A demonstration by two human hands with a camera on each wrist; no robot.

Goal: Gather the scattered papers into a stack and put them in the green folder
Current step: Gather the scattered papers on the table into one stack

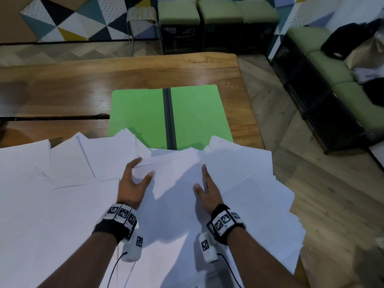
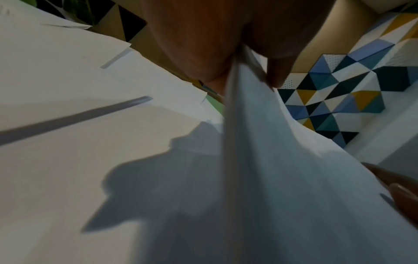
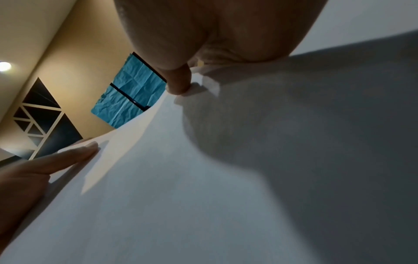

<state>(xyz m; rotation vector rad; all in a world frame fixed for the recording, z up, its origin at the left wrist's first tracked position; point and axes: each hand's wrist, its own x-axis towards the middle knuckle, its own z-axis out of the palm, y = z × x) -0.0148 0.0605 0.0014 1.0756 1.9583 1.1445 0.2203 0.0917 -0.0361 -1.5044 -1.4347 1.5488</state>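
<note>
Several white papers (image 1: 62, 204) lie fanned across the near half of the wooden table (image 1: 62, 90), overlapping the near edge of the green folder (image 1: 141, 113), which lies open and flat with its dark spine toward me. My left hand (image 1: 143, 168) grips the left edge of a central sheet, fingers curled over it and thumb on top. The left wrist view shows that sheet (image 2: 282, 169) pinched between the fingers (image 2: 203, 44). My right hand (image 1: 200, 178) stands edge-on with straight fingers against the papers. In the right wrist view a fingertip (image 3: 178, 84) and the thumb (image 3: 45, 169) touch a sheet (image 3: 181, 196).
Sheets at the right overhang the table's right edge (image 1: 291, 225). A dark crack (image 1: 54, 118) runs along the tabletop left of the folder. Green-cushioned stools (image 1: 178, 11) and a metal stool (image 1: 143, 15) stand beyond the table, and a green bench (image 1: 324, 65) runs along the right.
</note>
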